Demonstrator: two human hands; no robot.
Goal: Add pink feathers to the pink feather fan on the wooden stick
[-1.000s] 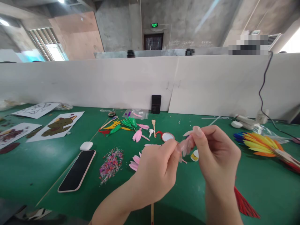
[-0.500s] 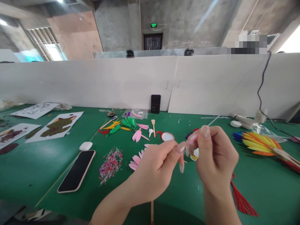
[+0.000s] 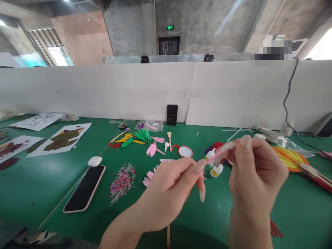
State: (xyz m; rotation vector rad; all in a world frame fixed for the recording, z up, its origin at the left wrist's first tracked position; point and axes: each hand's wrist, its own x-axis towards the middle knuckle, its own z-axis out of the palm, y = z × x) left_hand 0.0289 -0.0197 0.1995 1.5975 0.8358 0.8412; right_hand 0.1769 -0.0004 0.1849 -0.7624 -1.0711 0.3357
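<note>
My left hand point(image 3: 172, 188) is closed, thumb and forefinger pinching the near end of a thin pink strip point(image 3: 214, 157). My right hand point(image 3: 256, 169) pinches the other end, so the strip stretches between the two hands above the table. Behind it stand two small white bottles with yellow labels; the nearer bottle point(image 3: 216, 171) shows most. Pink petals point(image 3: 148, 178) in a fan shape lie partly hidden under my left hand, and a wooden stick point(image 3: 168, 237) shows below my wrist.
On the green table lie a phone point(image 3: 85, 189), a white case point(image 3: 94, 161), a pile of sequins point(image 3: 122, 183), green feather-like pieces point(image 3: 142, 137) and a round white disc point(image 3: 185, 151). A yellow-orange feather bundle point(image 3: 287, 157) and a red tassel point(image 3: 276, 229) are at right.
My right hand has moved right, away from my left hand, and more of the pink strip shows between them. The bottles behind have come into view.
</note>
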